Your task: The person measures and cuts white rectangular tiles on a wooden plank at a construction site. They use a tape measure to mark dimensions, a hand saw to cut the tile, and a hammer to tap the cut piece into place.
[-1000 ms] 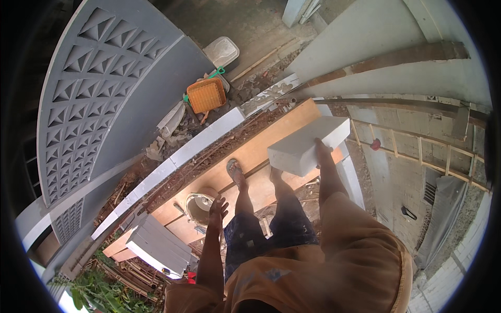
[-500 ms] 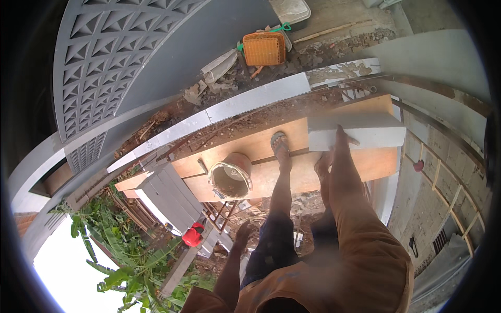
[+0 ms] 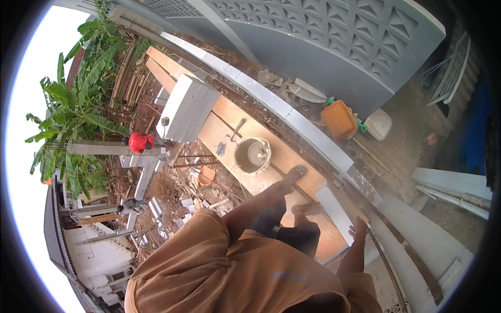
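A long white block lies on the wooden planks by my feet. My right hand rests against its outer end, fingers stretched and slightly apart. My left arm reaches across the front of my leg; the left hand is close to my sandalled foot, and its fingers do not show clearly against the leg. Beyond that foot stands a bucket with grey residue inside. A hammer and some small metal pieces lie on the boards past the bucket.
Stacked pale blocks sit farther along the planks, a small yellow-and-black tool on them. A white-topped low wall runs alongside. Below are rubble and a person in red. An orange basket lies beyond the wall.
My view has swung round to the left. My right hand has gone from the block's top edge to its outer end. My left arm has come forward across my leg.
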The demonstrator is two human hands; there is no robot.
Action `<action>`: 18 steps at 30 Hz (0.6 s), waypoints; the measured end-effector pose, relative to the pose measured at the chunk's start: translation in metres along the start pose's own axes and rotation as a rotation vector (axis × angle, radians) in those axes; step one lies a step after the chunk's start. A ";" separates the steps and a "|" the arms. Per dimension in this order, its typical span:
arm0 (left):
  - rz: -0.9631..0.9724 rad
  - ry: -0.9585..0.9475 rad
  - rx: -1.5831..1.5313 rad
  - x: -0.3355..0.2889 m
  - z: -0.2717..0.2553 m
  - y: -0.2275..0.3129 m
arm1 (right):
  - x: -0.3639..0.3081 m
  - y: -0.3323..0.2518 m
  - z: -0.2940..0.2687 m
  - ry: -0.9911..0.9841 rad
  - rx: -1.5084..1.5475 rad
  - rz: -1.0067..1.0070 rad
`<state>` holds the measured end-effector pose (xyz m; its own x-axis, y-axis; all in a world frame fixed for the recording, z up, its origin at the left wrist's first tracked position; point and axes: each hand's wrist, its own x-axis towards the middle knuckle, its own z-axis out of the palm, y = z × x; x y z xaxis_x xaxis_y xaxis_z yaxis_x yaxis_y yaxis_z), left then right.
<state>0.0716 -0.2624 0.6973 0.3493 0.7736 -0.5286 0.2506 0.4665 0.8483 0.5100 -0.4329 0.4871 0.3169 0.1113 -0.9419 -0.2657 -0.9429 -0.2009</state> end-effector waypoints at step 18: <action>-0.427 0.101 0.376 -0.071 -0.270 -0.149 | -0.263 0.012 0.152 -0.144 -0.304 -0.263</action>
<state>-0.2339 -0.2713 0.6168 0.0634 0.5961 -0.8004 0.6602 0.5764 0.4816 0.2854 -0.4259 0.6919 0.2022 0.3827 -0.9015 0.0941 -0.9238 -0.3711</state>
